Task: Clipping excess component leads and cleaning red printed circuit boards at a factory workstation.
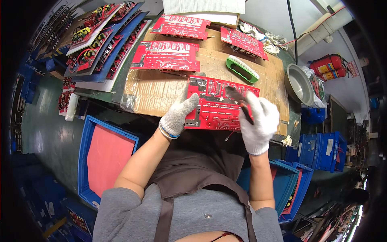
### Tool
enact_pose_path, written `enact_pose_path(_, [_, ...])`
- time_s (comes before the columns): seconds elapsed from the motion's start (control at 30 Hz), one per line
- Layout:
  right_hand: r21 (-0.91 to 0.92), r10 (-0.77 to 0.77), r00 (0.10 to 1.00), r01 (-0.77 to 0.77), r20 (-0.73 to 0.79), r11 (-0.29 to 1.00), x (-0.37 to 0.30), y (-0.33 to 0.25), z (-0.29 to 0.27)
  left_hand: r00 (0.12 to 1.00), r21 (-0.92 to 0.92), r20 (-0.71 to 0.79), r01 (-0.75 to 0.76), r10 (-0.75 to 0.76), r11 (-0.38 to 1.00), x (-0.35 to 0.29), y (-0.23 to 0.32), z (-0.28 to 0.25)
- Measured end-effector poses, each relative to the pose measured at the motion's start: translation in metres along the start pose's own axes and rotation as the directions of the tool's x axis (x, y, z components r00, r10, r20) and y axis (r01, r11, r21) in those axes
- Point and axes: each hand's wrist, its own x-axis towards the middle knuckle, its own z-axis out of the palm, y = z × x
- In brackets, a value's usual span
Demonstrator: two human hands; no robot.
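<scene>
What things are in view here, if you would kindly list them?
table: 1, green, upper centre
cardboard: at least 1, brown, on the table
held board: 1, red, front centre
dark tool: 1, mostly black, over the held board
loose boards: 3, red, on the cardboard
brush: 1, green and white, on the cardboard
basin: 1, grey, table's right edge
fire extinguishers: at least 2, red, far right
cloths: count unclear, whitish, table's back right
stacked boards: several, mostly red, back left
trays: at least 3, blue, below the table
apron: 1, brown, lower centre
left hand: 1, pale glove, at the held board's left end
right hand: 1, white glove, around the dark tool
</scene>
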Motion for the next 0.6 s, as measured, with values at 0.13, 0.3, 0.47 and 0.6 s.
enact_pose_path(0.13, [-0.044,0.361,0.920,-0.371,-0.153,0.928,-0.048,0.013,-0.036,0.999,0.130,0.021,-0.041,0.039,0.991,0.010,-0.008,-0.007])
enact_pose_path(0.3, [-0.229,0.568,0.815,-0.578,-0.114,0.783,-0.126,0.045,-0.107,0.997,-0.019,-0.007,-0.076,0.076,0.997,0.003,-0.006,-0.028])
enact_pose_path(0.47, [-0.544,0.684,0.719,-0.627,-0.128,0.558,-0.174,0.050,-0.175,0.996,-0.077,0.076,-0.050,0.056,0.996,0.014,-0.013,-0.030])
enact_pose_path(0.6, [-0.667,0.734,0.676,-0.576,-0.065,0.472,-0.174,0.057,-0.177,0.997,-0.089,0.036,-0.064,0.068,0.994,0.019,-0.017,-0.033])
